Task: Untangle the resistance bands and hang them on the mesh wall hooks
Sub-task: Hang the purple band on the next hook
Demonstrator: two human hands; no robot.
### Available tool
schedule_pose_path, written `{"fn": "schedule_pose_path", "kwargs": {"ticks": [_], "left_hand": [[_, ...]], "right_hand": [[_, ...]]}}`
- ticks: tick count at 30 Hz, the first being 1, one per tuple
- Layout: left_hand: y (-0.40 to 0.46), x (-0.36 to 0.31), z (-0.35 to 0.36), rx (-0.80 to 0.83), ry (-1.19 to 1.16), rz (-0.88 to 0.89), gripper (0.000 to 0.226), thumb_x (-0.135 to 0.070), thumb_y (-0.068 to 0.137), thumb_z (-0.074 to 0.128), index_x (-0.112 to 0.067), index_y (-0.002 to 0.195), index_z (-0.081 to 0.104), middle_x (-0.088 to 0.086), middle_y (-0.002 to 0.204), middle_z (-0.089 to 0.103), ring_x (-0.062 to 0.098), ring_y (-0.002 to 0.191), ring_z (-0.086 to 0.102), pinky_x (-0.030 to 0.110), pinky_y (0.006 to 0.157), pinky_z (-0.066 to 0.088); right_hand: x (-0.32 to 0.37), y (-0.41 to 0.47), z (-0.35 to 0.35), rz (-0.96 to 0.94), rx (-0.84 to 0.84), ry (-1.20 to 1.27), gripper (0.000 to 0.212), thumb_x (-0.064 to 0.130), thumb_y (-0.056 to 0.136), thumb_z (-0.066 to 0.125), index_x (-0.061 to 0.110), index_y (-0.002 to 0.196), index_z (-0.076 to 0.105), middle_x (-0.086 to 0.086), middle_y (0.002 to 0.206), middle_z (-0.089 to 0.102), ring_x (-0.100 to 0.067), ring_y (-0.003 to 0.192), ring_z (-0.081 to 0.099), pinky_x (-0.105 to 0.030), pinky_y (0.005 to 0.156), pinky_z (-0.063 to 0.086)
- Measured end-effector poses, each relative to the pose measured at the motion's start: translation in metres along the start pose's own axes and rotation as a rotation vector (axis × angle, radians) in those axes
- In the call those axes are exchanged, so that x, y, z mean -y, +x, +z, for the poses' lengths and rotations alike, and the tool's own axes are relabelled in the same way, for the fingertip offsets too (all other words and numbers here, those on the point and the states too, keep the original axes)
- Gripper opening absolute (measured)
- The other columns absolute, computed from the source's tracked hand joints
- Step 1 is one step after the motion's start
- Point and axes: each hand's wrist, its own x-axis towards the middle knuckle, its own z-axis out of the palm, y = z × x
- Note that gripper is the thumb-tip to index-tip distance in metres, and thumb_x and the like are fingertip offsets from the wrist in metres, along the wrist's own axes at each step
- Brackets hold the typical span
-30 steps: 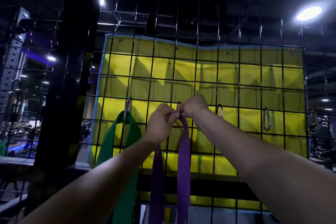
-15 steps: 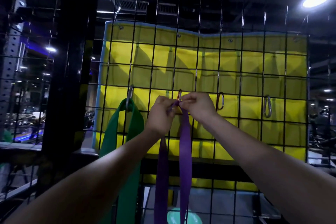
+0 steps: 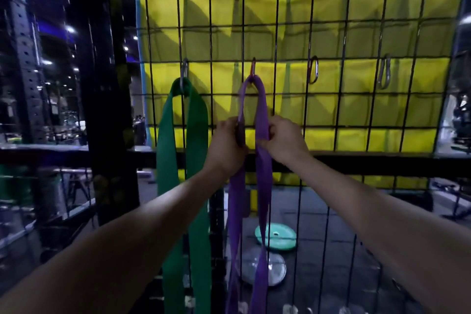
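Purple band [image 3: 262, 109] hangs vertically, looped over a carabiner [image 3: 252, 66] (mesh wall); left hand [image 3: 226, 143] and right hand [image 3: 285, 139] each grip one strand.

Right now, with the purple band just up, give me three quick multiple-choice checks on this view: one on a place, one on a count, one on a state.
1. Where does the green band hang?
A. Left of the purple band
B. Right of it
C. On the same clip

2. How many clips on the mesh hold no band?
A. None
B. Two
C. Four

3. How are the hands on the purple band?
A. Both off it
B. Only one grips it
C. Each grips one strand

Key: 1 A, it hangs from the leftmost clip. 2 B, a red clip and a grey clip hang bare. 3 C, the left hand and right hand each hold a strand below the hook.
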Motion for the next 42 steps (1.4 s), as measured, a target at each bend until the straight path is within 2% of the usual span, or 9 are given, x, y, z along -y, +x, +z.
{"fn": "schedule_pose_path", "kwargs": {"ticks": [8, 12, 16, 20, 25, 29, 32, 34, 42], "left_hand": [[-0.061, 0.016, 0.020, 0.078, -0.081, -0.119, 0.031, 0.002, 0.077, 0.059, -0.010, 0.106, 0.055, -0.002, 0.091, 0.061, 0.016, 0.081, 0.058, 0.015, 0.061, 0.039], [-0.090, 0.035, 0.029, 0.133, -0.131, -0.202, 0.022, 0.002, 0.078, 0.059, -0.009, 0.097, 0.058, 0.000, 0.086, 0.061, 0.018, 0.079, 0.058, 0.022, 0.066, 0.041], [-0.127, 0.060, 0.038, 0.310, -0.265, -0.275, 0.020, 0.003, 0.081, 0.057, -0.016, 0.084, 0.063, 0.000, 0.082, 0.066, 0.017, 0.078, 0.060, 0.025, 0.069, 0.048], [-0.172, 0.079, 0.043, 0.385, -0.475, -0.387, 0.019, -0.008, 0.080, 0.061, -0.017, 0.094, 0.053, 0.007, 0.090, 0.065, 0.024, 0.082, 0.061, 0.030, 0.073, 0.048], [-0.231, 0.099, 0.046, 0.578, -0.380, -0.368, 0.034, -0.008, 0.083, 0.065, -0.034, 0.094, 0.047, 0.003, 0.103, 0.065, 0.021, 0.096, 0.063, 0.034, 0.086, 0.051], [-0.277, 0.114, 0.046, 0.414, -0.099, -0.496, 0.021, -0.022, 0.080, 0.066, -0.020, 0.097, 0.054, 0.003, 0.095, 0.062, 0.018, 0.077, 0.060, 0.023, 0.069, 0.046], [-0.291, 0.113, 0.037, 0.085, 0.106, -0.557, 0.019, -0.011, 0.084, 0.056, -0.002, 0.099, 0.051, 0.017, 0.106, 0.051, 0.032, 0.083, 0.053, 0.029, 0.068, 0.036], [-0.299, 0.120, 0.038, 0.066, 0.113, -0.612, 0.026, -0.006, 0.082, 0.053, 0.001, 0.106, 0.047, 0.021, 0.113, 0.046, 0.034, 0.085, 0.053, 0.035, 0.071, 0.041], [-0.387, 0.147, 0.059, 0.396, 0.226, -0.776, 0.023, -0.014, 0.089, 0.050, -0.004, 0.108, 0.056, 0.023, 0.107, 0.062, 0.039, 0.101, 0.058, 0.038, 0.079, 0.044]], "right_hand": [[-0.023, -0.055, 0.019, 0.051, -0.088, 0.113, 0.014, 0.011, 0.078, 0.070, 0.009, 0.087, 0.061, 0.015, 0.062, 0.051, -0.018, 0.072, 0.059, -0.032, 0.066, 0.047], [-0.038, -0.090, 0.039, 0.163, 0.012, 0.261, 0.014, 0.000, 0.074, 0.069, 0.011, 0.081, 0.062, 0.005, 0.064, 0.057, -0.014, 0.064, 0.055, -0.033, 0.066, 0.046], [-0.056, -0.130, 0.064, 0.276, 0.114, 0.383, 0.015, 0.001, 0.072, 0.071, 0.011, 0.082, 0.065, -0.018, 0.083, 0.069, -0.032, 0.075, 0.065, -0.045, 0.075, 0.051], [-0.066, -0.179, 0.076, 0.403, 0.226, 0.497, 0.033, -0.008, 0.078, 0.067, 0.022, 0.088, 0.058, 0.000, 0.091, 0.066, 0.002, 0.075, 0.062, -0.020, 0.078, 0.051], [-0.083, -0.254, 0.090, 0.518, 0.306, 0.403, 0.027, -0.002, 0.077, 0.071, 0.001, 0.102, 0.061, -0.010, 0.099, 0.068, -0.018, 0.090, 0.059, -0.033, 0.086, 0.050], [-0.093, -0.299, 0.094, 0.570, 0.086, -0.008, 0.014, 0.012, 0.084, 0.065, 0.005, 0.090, 0.056, -0.007, 0.080, 0.055, -0.022, 0.076, 0.051, -0.030, 0.064, 0.033], [-0.103, -0.317, 0.089, 0.664, -0.109, -0.169, 0.018, 0.006, 0.085, 0.055, 0.000, 0.100, 0.050, -0.022, 0.103, 0.056, -0.036, 0.091, 0.055, -0.036, 0.067, 0.032], [-0.115, -0.330, 0.086, 0.783, -0.001, -0.234, 0.026, 0.007, 0.086, 0.051, 0.004, 0.111, 0.050, -0.021, 0.122, 0.051, -0.037, 0.100, 0.056, -0.037, 0.070, 0.037], [-0.148, -0.424, 0.089, 0.947, 0.430, -0.208, 0.028, 0.025, 0.082, 0.054, 0.006, 0.097, 0.069, -0.021, 0.105, 0.067, -0.037, 0.103, 0.062, -0.035, 0.077, 0.045]]}}
